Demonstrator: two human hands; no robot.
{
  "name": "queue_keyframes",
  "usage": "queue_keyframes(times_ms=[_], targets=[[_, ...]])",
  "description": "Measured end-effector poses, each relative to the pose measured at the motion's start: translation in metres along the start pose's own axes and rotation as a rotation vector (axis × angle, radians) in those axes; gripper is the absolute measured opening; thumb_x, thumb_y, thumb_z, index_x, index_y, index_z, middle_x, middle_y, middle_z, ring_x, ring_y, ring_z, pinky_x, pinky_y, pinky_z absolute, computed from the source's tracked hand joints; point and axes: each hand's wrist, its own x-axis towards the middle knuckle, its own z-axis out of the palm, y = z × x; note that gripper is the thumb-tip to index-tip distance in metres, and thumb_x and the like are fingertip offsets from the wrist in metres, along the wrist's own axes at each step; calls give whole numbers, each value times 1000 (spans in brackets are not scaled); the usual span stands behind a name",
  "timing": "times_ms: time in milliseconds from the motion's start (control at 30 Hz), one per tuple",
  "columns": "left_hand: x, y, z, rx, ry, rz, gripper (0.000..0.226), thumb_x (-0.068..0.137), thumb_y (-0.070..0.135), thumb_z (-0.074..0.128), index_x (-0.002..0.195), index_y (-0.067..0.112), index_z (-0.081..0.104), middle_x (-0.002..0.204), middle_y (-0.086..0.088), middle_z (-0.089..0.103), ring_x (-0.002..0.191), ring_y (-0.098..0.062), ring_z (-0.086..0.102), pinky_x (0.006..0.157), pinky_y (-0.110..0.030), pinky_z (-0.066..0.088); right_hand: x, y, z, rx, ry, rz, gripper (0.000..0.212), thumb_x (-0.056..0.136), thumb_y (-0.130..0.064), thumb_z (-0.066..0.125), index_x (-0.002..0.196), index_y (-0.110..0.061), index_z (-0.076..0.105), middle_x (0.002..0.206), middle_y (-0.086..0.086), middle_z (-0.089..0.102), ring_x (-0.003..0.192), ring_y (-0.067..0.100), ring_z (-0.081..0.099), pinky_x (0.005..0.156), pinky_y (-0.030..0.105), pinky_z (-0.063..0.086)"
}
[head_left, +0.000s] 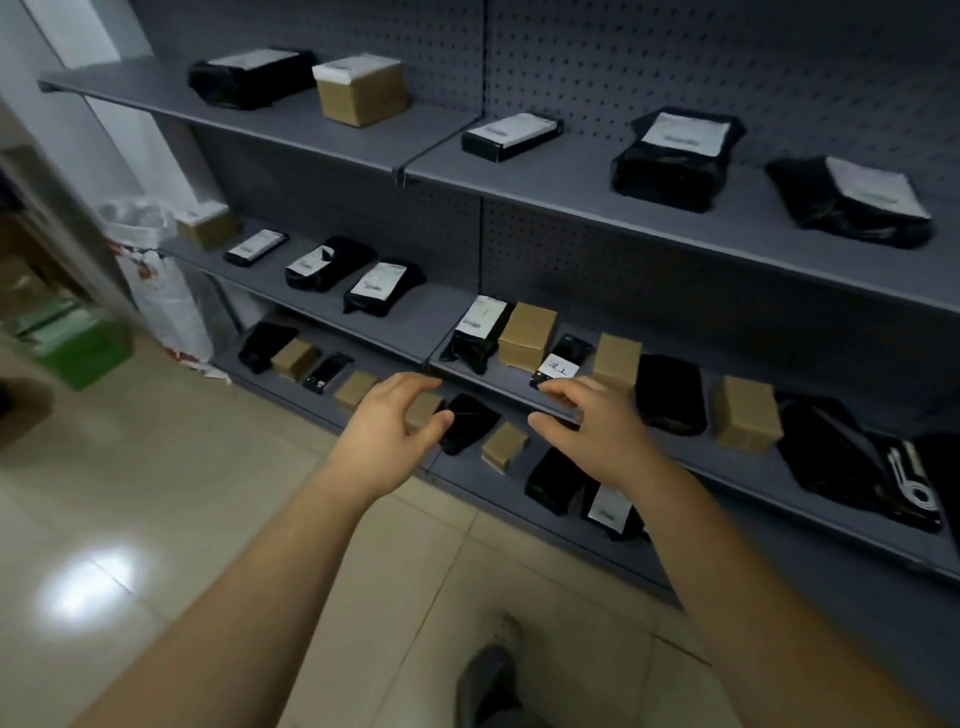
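Note:
Both my arms reach out toward a grey shelving unit (519, 179) stocked with parcels. My left hand (392, 428) hovers with loosely curved fingers in front of a small brown box (423, 410) and a black bag (467, 422) on the lowest shelf; it holds nothing. My right hand (589, 428) is spread with relaxed fingers at the front edge of the middle shelf, just below a small black parcel with a white handwritten label (558, 366). I cannot tell whether its fingertips touch that parcel.
Black bags with white labels (382, 286) and brown cardboard boxes (527, 335) lie spaced along three shelves. A lined bin (137, 218) and a white sack (166, 306) stand left of the unit, a green crate (78, 345) further left. Beige tiled floor (156, 519) lies below.

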Motion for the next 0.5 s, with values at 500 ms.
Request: queue_keyframes(times_ms=[500], targets=[[265,-161,57,-74,-222,-66,40,91,27,65,127,13,59,124,6,54,115,-5,46,87,5,24,274,54,92,97,-67,285,47,94,-45,59,137,-26,52,136,-6,51,121,11,49,95,24,38]])
